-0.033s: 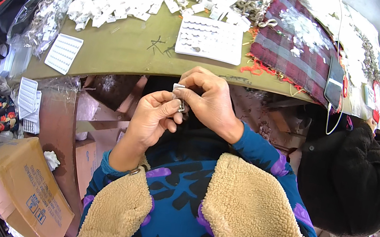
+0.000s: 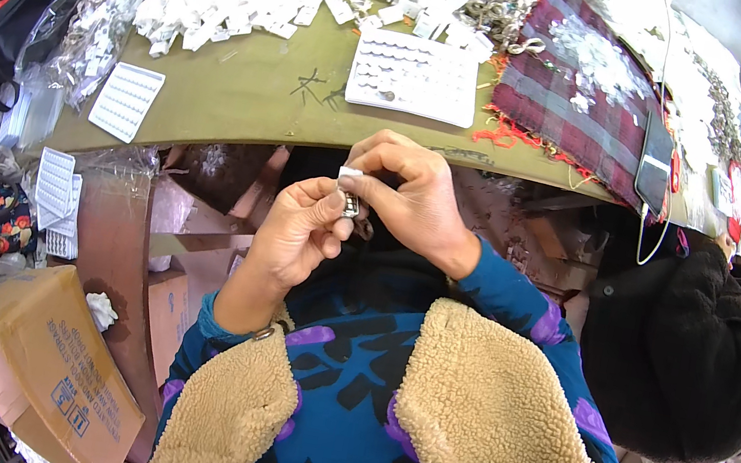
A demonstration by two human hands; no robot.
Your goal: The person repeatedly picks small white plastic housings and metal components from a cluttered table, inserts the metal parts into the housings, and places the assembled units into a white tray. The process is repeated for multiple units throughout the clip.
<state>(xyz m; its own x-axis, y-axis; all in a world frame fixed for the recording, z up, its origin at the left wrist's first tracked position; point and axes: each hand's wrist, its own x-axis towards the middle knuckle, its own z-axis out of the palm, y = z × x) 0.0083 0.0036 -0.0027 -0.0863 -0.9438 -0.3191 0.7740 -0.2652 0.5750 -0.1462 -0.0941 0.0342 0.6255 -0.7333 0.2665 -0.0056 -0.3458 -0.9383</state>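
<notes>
My left hand [image 2: 293, 233] is closed in a pinch on a small shiny metal piece [image 2: 351, 207]. Right beside it, my right hand [image 2: 412, 194] pinches a small white tab [image 2: 350, 172] between thumb and forefinger. The fingertips of both hands meet, just off the table's near edge and above my lap. How the tab and the metal piece join is hidden by the fingers. Beyond the hands, a white tray [image 2: 458, 100] with rows of small slots lies on the table; a small dark piece sits in its lower part.
White tabs [image 2: 222, 2] are heaped along the green table [image 2: 245, 100]. A plaid cloth [image 2: 564, 92] bears clear bits, with a phone [image 2: 653, 167] beside it. Another slotted tray [image 2: 126, 102] lies left. A cardboard box [image 2: 51, 354] stands lower left. A person in black [image 2: 676, 355] sits to the right.
The metal piece has turned slightly in my left fingers, and more of the white tab shows above my right thumb. Both hands stay in nearly the same place.
</notes>
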